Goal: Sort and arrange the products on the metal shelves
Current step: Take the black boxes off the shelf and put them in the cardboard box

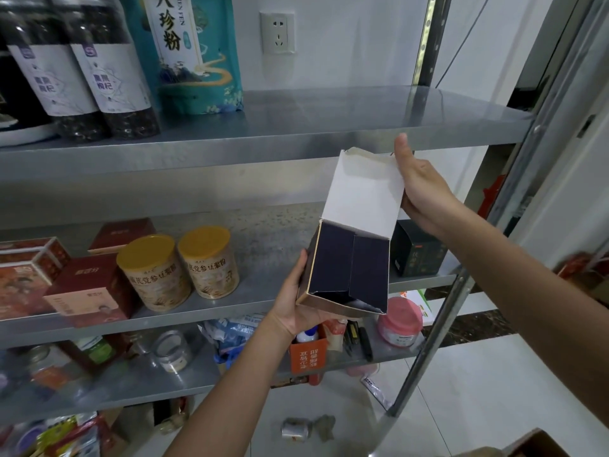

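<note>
1. Upper shelf (329,127): two jars (112,80) at the left, a pouch (194,61) just right of them.
2. Middle shelf (263,258): two cans (155,272) side by side, boxes (89,291) to their left, another box (417,255) far right.
3. Before it, a carton (352,265) between left hand (296,305) below and right hand (418,186) above.

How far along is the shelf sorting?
Done: dark jars and teal pouch stand on the top shelf, yellow-lidded cans paired below. In hand: left hand and right hand hold an open dark box. Left: lower shelf jumbled, silver can on the floor.
</note>
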Action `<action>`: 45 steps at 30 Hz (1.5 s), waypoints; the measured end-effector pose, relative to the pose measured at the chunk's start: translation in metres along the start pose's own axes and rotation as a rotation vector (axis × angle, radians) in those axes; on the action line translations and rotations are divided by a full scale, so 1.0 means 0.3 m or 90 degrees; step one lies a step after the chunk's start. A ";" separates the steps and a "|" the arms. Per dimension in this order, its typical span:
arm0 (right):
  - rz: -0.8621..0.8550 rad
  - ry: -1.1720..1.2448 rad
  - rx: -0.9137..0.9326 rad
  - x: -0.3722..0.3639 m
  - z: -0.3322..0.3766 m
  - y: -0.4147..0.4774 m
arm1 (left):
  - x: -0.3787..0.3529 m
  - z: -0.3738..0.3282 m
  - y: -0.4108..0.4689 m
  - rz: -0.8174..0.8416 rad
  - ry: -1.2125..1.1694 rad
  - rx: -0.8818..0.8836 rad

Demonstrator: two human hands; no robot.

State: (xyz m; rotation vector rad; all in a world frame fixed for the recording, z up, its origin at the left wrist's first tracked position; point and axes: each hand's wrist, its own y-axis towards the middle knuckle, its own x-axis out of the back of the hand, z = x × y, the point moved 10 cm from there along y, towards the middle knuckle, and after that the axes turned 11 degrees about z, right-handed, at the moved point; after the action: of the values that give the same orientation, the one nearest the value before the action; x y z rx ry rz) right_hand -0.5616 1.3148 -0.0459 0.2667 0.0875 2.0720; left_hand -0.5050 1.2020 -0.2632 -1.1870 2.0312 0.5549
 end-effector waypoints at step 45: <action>0.072 -0.281 0.089 -0.138 -0.019 -0.151 | -0.063 -0.004 0.015 -0.032 -0.102 0.036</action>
State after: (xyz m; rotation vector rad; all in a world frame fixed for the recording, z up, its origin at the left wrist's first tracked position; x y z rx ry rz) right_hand -0.5048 1.3014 -0.0655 0.8241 -0.0529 2.0733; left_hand -0.5032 1.2140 -0.2481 -1.1207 1.8645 0.5466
